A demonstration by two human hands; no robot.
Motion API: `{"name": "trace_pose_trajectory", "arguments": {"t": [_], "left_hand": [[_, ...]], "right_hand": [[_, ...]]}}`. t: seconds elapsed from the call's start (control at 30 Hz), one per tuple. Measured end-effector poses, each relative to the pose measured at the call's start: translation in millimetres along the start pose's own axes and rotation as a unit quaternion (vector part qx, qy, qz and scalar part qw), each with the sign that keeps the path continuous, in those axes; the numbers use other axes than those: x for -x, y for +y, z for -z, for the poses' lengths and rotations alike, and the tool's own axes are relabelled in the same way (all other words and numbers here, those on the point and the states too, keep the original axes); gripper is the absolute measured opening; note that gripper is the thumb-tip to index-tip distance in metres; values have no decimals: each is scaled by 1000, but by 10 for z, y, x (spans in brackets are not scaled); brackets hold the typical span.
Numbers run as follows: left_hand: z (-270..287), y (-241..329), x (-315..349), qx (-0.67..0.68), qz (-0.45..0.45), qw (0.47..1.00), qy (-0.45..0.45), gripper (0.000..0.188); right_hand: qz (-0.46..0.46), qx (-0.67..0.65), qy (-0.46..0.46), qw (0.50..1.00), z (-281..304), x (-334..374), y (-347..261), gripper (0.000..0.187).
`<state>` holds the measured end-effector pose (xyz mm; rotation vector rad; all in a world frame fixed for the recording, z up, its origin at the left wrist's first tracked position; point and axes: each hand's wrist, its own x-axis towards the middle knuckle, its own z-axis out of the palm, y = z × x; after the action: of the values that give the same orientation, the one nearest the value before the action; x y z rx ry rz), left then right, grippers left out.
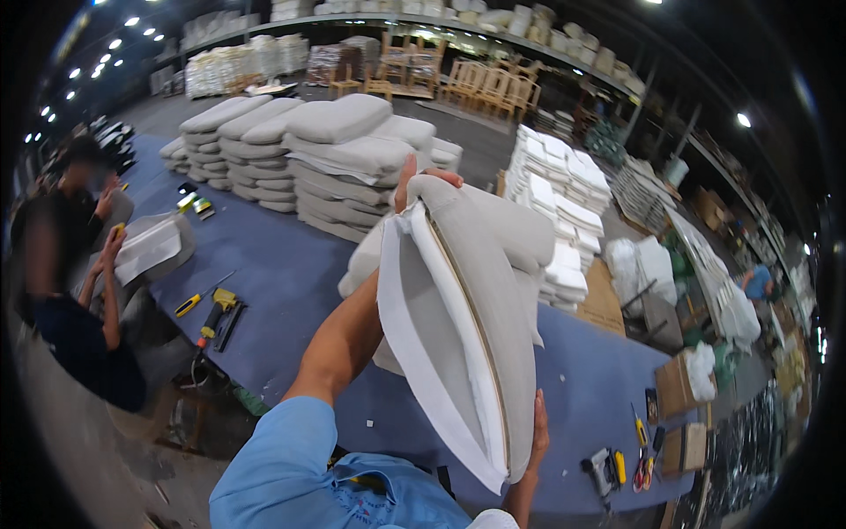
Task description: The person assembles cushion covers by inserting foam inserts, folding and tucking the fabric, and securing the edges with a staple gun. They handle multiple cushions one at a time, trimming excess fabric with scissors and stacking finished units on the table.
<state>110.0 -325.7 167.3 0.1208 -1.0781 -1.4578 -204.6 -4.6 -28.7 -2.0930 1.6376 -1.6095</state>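
A grey upholstered seat cushion (480, 264) is tilted up on its side in front of me. White padding and a thin board edge show along its rim, and a loose grey fabric flap with a white border (423, 370) hangs open from it. My left hand (414, 181) grips its far upper end, one finger or thumb pointing up and others bent over the top. Along the near right side, my right hand (538, 432) holds the cushion's lower end, its fingers partly hidden behind it. More grey cushions (529, 234) lie just beyond.
Stacked grey cushions (339, 176) stand at the blue table's (273, 256) far side; white pads (564, 212) stand beyond right. A yellow staple gun (220, 313) and screwdriver (188, 305) lie left. A grey staple gun (603, 472) and scissors (644, 473) lie right. A co-worker (75, 264) handles another cushion.
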Motion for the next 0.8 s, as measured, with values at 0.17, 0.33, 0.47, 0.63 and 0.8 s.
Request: {"name": "trace_pose_trajectory", "arguments": {"t": [0.17,0.33,0.47,0.63,0.8], "left_hand": [[-1095,-610,-119,-21,99,995,-18,86],[-1834,-1883,-121,-17,232,970,-75,80],[-1942,-2419,-173,-14,289,953,-89,74],[-1900,-2646,-356,-43,307,947,-89,69],[-1754,-2408,-450,-87,269,957,-66,64]], "right_hand": [[-71,-9,115,991,51,741,-214,52],[-459,-433,310,711,351,987,-668,52],[-372,-244,268,854,513,1444,-741,57],[-247,-43,217,943,748,1455,-863,69],[-175,15,166,970,815,1194,-674,77]]}}
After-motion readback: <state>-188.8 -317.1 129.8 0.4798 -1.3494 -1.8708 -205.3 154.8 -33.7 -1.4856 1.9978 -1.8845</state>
